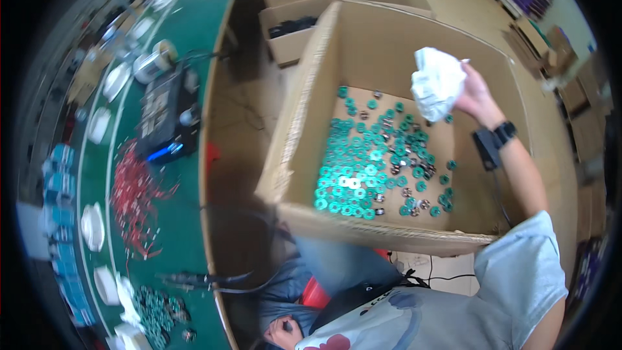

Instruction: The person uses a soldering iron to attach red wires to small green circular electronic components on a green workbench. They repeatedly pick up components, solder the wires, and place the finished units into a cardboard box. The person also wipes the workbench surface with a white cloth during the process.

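Note:
My right hand (476,94) is raised over the far right part of a big open cardboard box (414,230). Its fingers grip a crumpled white bag (437,84), thin and bunched up; whether anything is inside it I cannot see. Below, many small green ring cores (346,181) are spread over the box floor, densest at the near left. Among them lie some copper-wound ring coils (406,192). Low in the picture, my left hand (283,332) rests by my lap with curled fingers, and nothing shows in it.
A green workbench (188,220) runs along the left, with red wires (136,198), a black machine (170,113), white dishes (92,227) and a pile of green rings (155,314). Smaller cardboard boxes (295,45) stand beyond the big box. A black adapter (486,149) hangs by its cable at the right.

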{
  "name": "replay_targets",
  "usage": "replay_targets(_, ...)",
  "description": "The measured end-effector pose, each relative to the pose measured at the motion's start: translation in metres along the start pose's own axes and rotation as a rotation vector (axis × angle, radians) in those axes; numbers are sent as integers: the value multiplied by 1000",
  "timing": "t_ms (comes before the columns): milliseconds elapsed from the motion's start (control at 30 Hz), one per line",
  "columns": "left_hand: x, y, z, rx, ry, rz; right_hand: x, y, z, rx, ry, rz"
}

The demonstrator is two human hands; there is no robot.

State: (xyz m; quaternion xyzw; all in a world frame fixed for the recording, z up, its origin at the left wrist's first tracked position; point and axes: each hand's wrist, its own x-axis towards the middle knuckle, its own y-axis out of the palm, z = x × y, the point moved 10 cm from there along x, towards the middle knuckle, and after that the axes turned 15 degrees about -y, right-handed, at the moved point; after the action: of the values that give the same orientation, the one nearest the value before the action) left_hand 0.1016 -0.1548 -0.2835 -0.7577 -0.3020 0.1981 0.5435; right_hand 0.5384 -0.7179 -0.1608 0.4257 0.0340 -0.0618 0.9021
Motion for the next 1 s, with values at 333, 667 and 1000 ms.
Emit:
replay_targets(333,-7,-24,4,-112,-92,32,-129,240,-38,-252,-75,177)
replay_targets(667,-19,-24,28,-526,-81,43,-308,374,-213,-390,-241,594)
replay_targets(1000,-25,-7,44,-574,-130,99,-495,544,-507,-1126,-609,1574)
